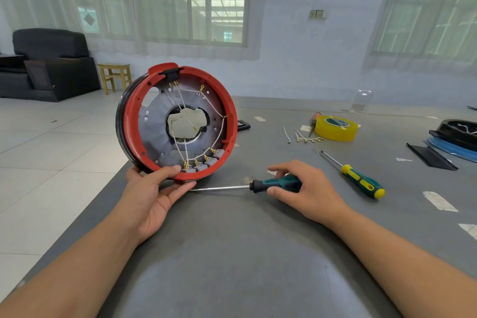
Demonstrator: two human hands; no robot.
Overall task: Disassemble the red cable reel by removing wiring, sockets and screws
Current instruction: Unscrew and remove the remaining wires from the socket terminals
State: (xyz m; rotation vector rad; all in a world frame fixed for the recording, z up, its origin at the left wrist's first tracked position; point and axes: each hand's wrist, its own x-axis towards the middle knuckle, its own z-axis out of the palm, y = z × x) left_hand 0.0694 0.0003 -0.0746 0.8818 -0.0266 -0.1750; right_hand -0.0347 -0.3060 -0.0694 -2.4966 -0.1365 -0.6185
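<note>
Your left hand [154, 193] is gripping the open round red plastic cable reel [178, 121] upright, exposing wiring; right hand [302, 188] is clasping the green-handled screwdriver [258, 185].

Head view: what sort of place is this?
Likely a makeshift workbench in a plain room, not a factory: grey table with screwdrivers and tape roll, black sofa, wooden stool, curtained windows.

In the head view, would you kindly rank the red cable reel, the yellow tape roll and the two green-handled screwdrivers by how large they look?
1. Red cable reel, clearly largest.
2. The held screwdriver and the free screwdriver: similar in length, too close to rank.
3. Yellow tape roll, though it lies farther off.
</note>
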